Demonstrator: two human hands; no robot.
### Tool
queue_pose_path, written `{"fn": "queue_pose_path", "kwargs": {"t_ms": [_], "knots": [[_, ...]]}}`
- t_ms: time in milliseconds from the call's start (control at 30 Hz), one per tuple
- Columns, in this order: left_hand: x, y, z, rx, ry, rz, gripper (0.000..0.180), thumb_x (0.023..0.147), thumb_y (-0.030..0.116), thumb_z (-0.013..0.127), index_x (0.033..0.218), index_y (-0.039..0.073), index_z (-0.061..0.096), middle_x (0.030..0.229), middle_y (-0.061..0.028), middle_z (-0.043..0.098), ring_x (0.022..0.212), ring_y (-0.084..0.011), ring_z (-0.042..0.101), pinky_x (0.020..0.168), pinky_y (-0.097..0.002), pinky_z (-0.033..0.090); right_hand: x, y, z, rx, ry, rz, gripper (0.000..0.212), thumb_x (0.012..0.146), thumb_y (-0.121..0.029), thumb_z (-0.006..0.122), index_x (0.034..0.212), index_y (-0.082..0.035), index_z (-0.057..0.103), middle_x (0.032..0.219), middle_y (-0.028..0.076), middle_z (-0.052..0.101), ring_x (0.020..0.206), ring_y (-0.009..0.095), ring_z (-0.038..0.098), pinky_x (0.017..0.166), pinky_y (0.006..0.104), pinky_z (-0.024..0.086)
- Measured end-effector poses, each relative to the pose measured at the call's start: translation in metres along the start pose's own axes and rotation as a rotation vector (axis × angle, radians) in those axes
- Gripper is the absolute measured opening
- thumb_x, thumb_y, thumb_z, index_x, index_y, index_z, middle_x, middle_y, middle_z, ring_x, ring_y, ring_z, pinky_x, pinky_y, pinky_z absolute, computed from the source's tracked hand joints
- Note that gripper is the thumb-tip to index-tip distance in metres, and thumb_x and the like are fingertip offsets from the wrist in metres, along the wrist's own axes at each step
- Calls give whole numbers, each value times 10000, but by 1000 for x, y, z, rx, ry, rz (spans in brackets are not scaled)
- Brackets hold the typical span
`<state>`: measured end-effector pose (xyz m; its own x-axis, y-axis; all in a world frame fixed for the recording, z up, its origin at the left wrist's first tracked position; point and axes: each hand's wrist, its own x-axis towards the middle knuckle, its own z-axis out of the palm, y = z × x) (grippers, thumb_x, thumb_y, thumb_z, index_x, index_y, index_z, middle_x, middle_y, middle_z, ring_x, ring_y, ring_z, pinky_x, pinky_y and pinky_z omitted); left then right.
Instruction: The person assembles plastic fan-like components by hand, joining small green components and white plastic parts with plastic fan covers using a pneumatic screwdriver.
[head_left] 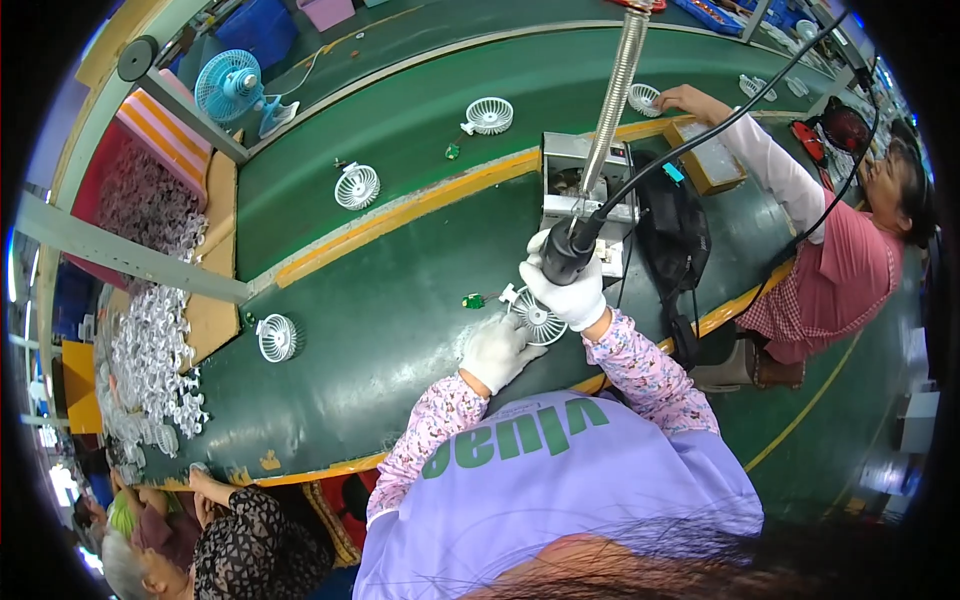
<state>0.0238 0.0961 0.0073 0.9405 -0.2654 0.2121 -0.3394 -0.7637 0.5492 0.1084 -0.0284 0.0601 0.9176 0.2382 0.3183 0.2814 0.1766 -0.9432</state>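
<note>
My right hand (572, 295), in a white glove, is wrapped round a black electric screwdriver (566, 256) that hangs from a coiled metal spring. The driver points down over a small white fan housing (540, 318) with a round grille, lying on the green bench. My left hand (497, 352), also gloved in white, grips the near left rim of that housing. A small green circuit board (473, 300) lies beside it, joined by thin wires. The driver's tip is hidden behind my right hand.
Fan housings (357, 187) sit on the green belt (420, 130) beyond the yellow ledge. Another housing (279, 338) stands left on the bench. Further left lie piled white parts (150, 345). A metal box (590, 170) and black bag (672, 225) are ahead. A co-worker's hand (690, 102) reaches over the belt.
</note>
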Motion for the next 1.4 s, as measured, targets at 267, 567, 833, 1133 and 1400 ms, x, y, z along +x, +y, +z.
{"fn": "queue_pose_path", "kwargs": {"t_ms": [267,567,833,1133,1400], "knots": [[-3,-1,3,30,38,33,205,676,286,720,688,89,666,710,-68,545,699,-268,551,616,-398,444,-5,6,-1,12,-105,43,304,679,82,679,933,-25,552,841,20,576,729,68,564,661,223,471],[-5,-8,-2,17,299,167,257,755,222,682,986,127,618,1031,-92,616,783,-273,636,651,-354,524,17,-48,-15,244,36,-24,316,750,107,583,1024,-39,524,736,18,566,585,102,553,532,243,471],[-21,-23,-9,-45,227,-236,227,782,229,641,968,99,629,778,-120,607,741,-293,609,646,-392,495,0,-55,-47,-943,443,-720,572,627,-81,772,1131,-2,513,1089,174,538,902,319,559,780,394,470],[-22,-5,-6,65,190,-229,151,777,224,635,925,199,652,764,-44,611,663,-255,615,574,-373,500,-52,13,-37,-1263,-577,-86,170,683,-201,660,764,-96,554,780,87,544,714,241,583,610,388,484],[-25,-12,-6,65,170,-169,165,775,182,617,934,198,657,702,-53,569,620,-262,590,556,-384,487,-50,17,-38,-1128,-512,-82,186,686,-211,670,819,-113,585,790,75,541,756,264,575,644,378,471]]}}
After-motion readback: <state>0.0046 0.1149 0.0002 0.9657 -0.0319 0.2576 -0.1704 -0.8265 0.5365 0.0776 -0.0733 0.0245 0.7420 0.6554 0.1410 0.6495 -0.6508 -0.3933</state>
